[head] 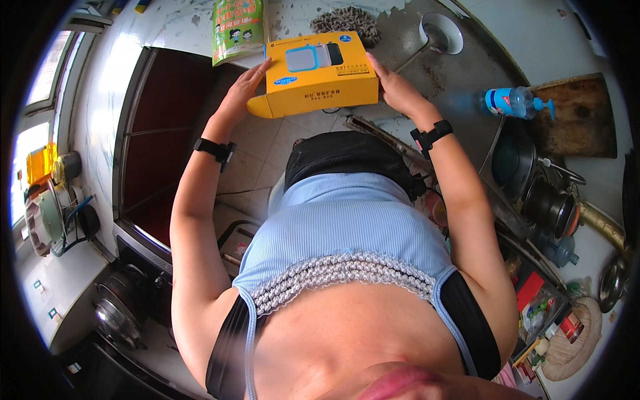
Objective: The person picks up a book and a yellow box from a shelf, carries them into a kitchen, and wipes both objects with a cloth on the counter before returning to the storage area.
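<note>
In front of me, above the counter's near edge, is a yellow cardboard box (320, 62) with a printed picture of a device and writing on it. Its left end has a rounded flap (259, 107) sticking out. My left hand (244, 89) grips the box's left end, fingers along the upper corner. At the opposite end, my right hand (400, 90) holds the right side, with some of its fingers hidden. What is inside the box cannot be seen.
Beyond the box lie a green printed package (238, 31) and a grey chenille cloth (346, 26). A long-handled ladle (434, 39) is to the right. Farther right are a blue pump bottle (510, 102), a wooden board (575, 117) and dark pans (542, 200). Pots (117, 320) stand lower left.
</note>
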